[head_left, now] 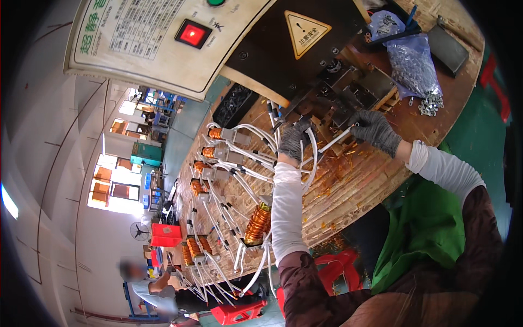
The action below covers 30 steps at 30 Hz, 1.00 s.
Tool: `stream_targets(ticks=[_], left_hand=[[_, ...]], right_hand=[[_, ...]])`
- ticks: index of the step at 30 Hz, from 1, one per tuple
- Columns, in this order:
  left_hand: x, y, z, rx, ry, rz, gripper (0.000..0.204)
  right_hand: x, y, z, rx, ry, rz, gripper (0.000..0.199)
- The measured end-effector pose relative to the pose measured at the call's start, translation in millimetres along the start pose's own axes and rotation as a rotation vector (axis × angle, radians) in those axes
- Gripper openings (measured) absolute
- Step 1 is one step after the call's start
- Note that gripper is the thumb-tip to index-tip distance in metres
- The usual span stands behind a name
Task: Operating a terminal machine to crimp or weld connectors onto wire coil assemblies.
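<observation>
My left hand (294, 140), in a grey glove, is closed around a bundle of white-sleeved wires just below the press machine (332, 98). My right hand (377, 133), gloved too, pinches the tip of one white-sleeved wire (336, 140) between thumb and fingers. That wire slants up toward the right hand, in front of the machine's dark metal tooling; the fingers partly hide its end. Left of my left forearm lies a copper-wound coil (257, 223) with white leads. Whether the held wires belong to this coil I cannot tell.
Several more coils (197, 188) with white leads line the table's left side. A clear bag of metal terminals (414, 62) and a loose terminal pile (431, 103) lie at the right. A black bin (235, 106) stands beside the machine. Another person (158, 289) sits at the far left.
</observation>
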State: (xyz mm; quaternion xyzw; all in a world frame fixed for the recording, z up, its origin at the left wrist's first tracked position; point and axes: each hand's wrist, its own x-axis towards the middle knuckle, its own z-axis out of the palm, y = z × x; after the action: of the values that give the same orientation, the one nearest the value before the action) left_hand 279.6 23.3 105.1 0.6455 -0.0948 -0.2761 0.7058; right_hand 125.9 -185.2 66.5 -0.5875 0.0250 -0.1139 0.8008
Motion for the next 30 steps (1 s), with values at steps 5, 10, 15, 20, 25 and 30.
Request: stream_targets(ticks=[5, 10, 15, 20, 25, 30], left_hand=[[0.2, -19.6, -3.8, -0.338, 0.082, 0.064, 0.01], [10.9, -25.7, -6.1, -0.266, 0.1, 0.014, 0.009], [8.5, -21.7, 3.6, 0.002, 0.257, 0.109, 0.005], [2.4, 12.9, -32.3, -0.447, 0.36, 0.26, 0.005], [9.5, 20.2, -73.2, 0.309, 0.767, 0.364, 0.023], [22.4, 9.4, -68.7, 0.89, 0.739, 0.118, 0.043]], right_hand=[[3.2, 2.7, 5.1, -0.066, 0.032, -0.044, 0.008], [7.0, 5.9, 1.3, -0.192, 0.036, -0.138, 0.009], [3.6, 7.7, -4.7, -0.171, 0.0, -0.029, 0.009], [7.6, 5.0, -2.8, -0.05, -0.018, -0.005, 0.011], [10.2, -4.4, 6.5, -0.082, 0.005, -0.033, 0.01], [-0.9, -10.6, 8.4, -0.102, 0.04, -0.044, 0.01]])
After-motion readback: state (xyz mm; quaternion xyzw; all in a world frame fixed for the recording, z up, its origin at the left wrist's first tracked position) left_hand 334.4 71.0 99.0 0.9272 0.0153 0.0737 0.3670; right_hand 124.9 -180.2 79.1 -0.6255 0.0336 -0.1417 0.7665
